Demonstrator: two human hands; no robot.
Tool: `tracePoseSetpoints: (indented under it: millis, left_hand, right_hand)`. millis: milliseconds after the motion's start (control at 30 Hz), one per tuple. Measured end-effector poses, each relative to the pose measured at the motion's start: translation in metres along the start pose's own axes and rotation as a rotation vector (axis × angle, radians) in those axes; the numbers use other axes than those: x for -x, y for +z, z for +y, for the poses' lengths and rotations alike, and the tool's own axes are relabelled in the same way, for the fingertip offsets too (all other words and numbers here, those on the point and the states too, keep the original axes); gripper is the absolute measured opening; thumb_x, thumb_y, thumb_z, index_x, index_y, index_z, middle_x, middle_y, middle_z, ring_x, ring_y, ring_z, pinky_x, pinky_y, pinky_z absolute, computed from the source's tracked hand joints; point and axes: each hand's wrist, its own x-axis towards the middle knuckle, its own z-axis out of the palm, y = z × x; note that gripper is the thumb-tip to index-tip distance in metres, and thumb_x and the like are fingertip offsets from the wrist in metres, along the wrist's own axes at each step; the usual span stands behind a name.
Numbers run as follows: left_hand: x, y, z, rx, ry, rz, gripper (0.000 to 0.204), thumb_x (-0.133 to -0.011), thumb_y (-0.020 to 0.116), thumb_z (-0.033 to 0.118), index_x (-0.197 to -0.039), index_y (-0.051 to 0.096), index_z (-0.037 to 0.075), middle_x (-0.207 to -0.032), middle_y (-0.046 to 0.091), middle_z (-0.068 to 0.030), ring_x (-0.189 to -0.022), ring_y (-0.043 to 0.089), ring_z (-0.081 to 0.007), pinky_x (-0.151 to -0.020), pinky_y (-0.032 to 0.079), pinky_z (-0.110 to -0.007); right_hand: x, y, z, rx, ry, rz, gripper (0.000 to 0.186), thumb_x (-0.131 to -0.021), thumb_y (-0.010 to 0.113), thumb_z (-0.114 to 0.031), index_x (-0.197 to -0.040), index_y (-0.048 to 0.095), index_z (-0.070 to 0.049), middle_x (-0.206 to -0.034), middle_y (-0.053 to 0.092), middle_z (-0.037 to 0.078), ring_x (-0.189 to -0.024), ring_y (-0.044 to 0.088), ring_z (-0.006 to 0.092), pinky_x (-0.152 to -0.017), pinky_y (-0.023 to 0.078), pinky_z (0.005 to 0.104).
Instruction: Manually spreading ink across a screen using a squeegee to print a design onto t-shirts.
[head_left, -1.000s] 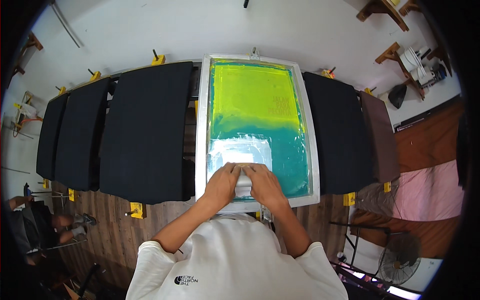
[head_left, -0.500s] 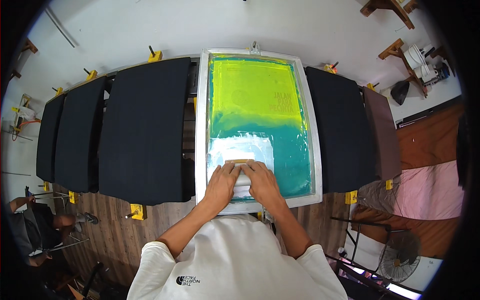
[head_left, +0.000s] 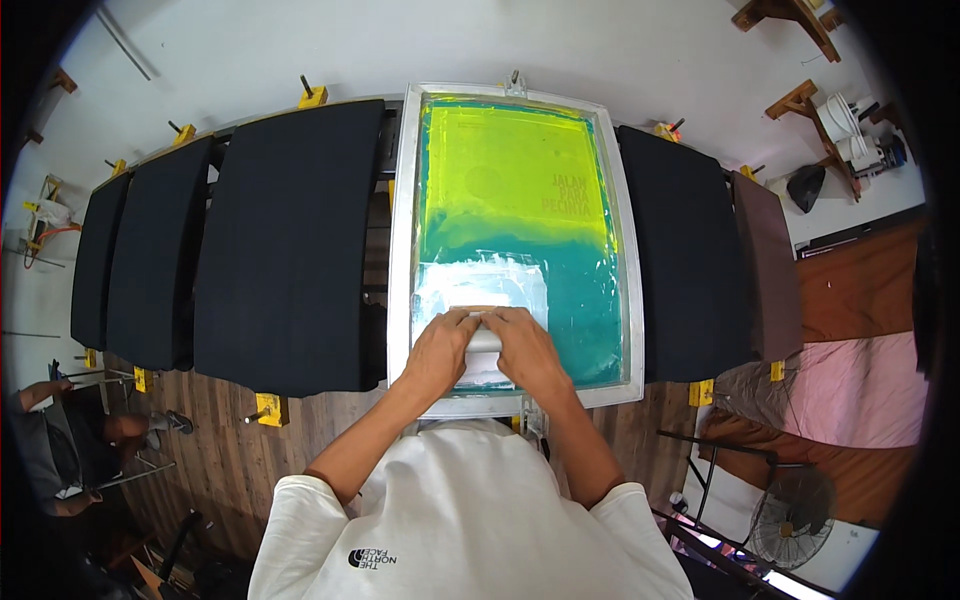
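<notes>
A screen-printing frame (head_left: 404, 230) with a pale metal rim lies on a long table. Its mesh (head_left: 520, 190) is yellow-green at the far end and teal near me, with white ink (head_left: 480, 282) spread in the near left part. My left hand (head_left: 440, 352) and my right hand (head_left: 522, 350) sit side by side, both gripping a squeegee (head_left: 483, 340) pressed on the mesh near the frame's near edge. The squeegee is mostly hidden under my fingers.
Black fabric panels (head_left: 285, 245) lie on pallets left of the frame, with more (head_left: 685, 265) on the right and a brown one (head_left: 768, 265) beyond. Yellow clamps (head_left: 268, 408) line the table edges. Another person (head_left: 60, 450) sits at the lower left. A fan (head_left: 790, 515) stands at the lower right.
Both hands have drawn the squeegee slightly nearer to me along the mesh; more of the white ink patch shows beyond my fingers.
</notes>
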Motion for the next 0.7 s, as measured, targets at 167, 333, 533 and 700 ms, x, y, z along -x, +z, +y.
tracePoseSetpoints:
  millis: [167,333,533,700]
  left_hand:
    - [0.003,0.004,-0.001,-0.012,-0.014,0.036,0.054,-0.070,0.051,-0.019,-0.121,0.060,-0.006,-0.127,0.058,-0.0262,-0.112,0.059,-0.0431,-0.098,0.049,-0.043]
    - [0.004,-0.001,0.006,0.057,-0.031,-0.005,0.055,-0.069,0.051,-0.019,-0.122,0.059,-0.006,-0.128,0.057,-0.0260,-0.114,0.058,-0.0426,-0.097,0.050,-0.044]
    - [0.005,0.002,0.002,0.041,0.004,0.001,0.055,-0.068,0.054,-0.017,-0.121,0.060,-0.006,-0.127,0.058,-0.0257,-0.114,0.058,-0.0425,-0.097,0.050,-0.044]
    - [0.009,0.003,0.001,0.003,0.008,0.021,0.055,-0.067,0.055,-0.018,-0.120,0.060,-0.006,-0.126,0.058,-0.0264,-0.114,0.058,-0.0427,-0.098,0.049,-0.044]
  right_hand:
    - [0.002,0.011,0.001,0.016,-0.009,0.053,0.055,-0.068,0.057,0.015,-0.121,0.063,-0.001,-0.124,0.060,0.017,-0.119,0.054,0.0363,-0.100,0.047,0.0418]
    - [0.002,0.000,-0.001,0.018,0.006,-0.034,0.056,-0.068,0.057,0.016,-0.122,0.062,0.000,-0.127,0.059,0.019,-0.119,0.053,0.0371,-0.100,0.047,0.0425]
    - [0.004,-0.001,-0.001,-0.008,0.018,-0.050,0.057,-0.069,0.056,0.016,-0.124,0.061,0.000,-0.128,0.058,0.019,-0.120,0.053,0.0373,-0.100,0.046,0.0432]
    - [0.009,0.007,0.001,-0.009,-0.013,0.015,0.058,-0.068,0.056,0.016,-0.123,0.061,0.000,-0.128,0.058,0.019,-0.120,0.052,0.0374,-0.101,0.046,0.0431]
